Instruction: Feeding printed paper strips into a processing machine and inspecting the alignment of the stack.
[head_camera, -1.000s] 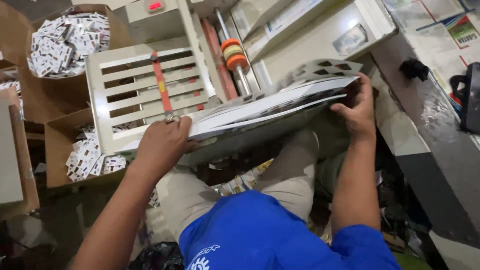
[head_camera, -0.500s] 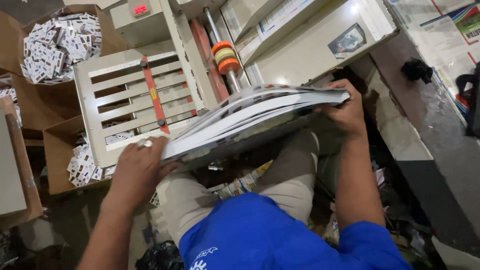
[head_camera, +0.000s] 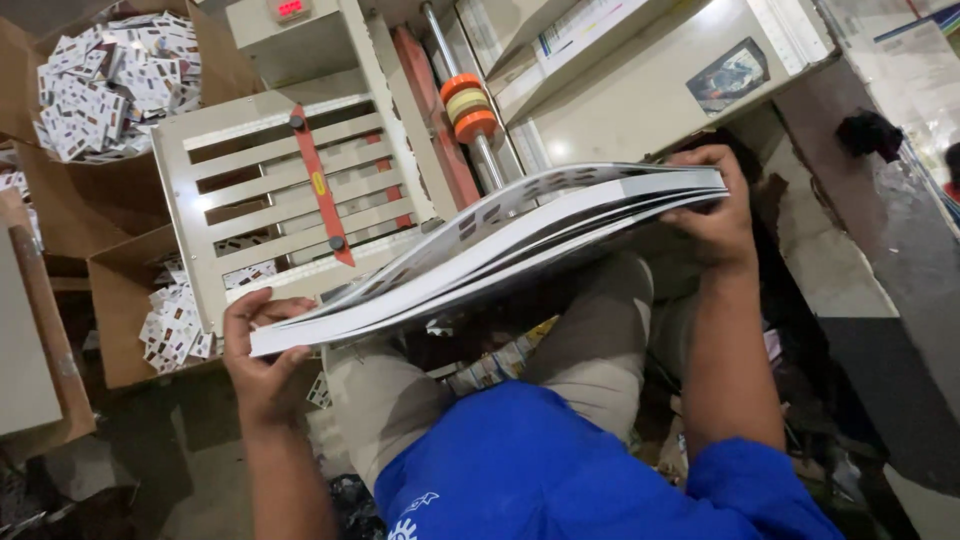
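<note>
Over lap: both hands (head_camera: 265, 365) (head_camera: 715, 215) grip bowed glossy sheet stack (head_camera: 500, 250).

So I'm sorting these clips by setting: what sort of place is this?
Probably a small print finishing or packaging workshop: both hands hold a stack of printed sheets over a cream slatted machine, with cardboard boxes of small cut cards beside it.

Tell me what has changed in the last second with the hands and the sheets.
The left hand slid from on top of the thick stack of white printed sheets to under its near end. The stack tilted up slightly, off the cream slatted machine tray. The right hand still grips the far end; the cardboard boxes of small printed cards stayed put.
</note>
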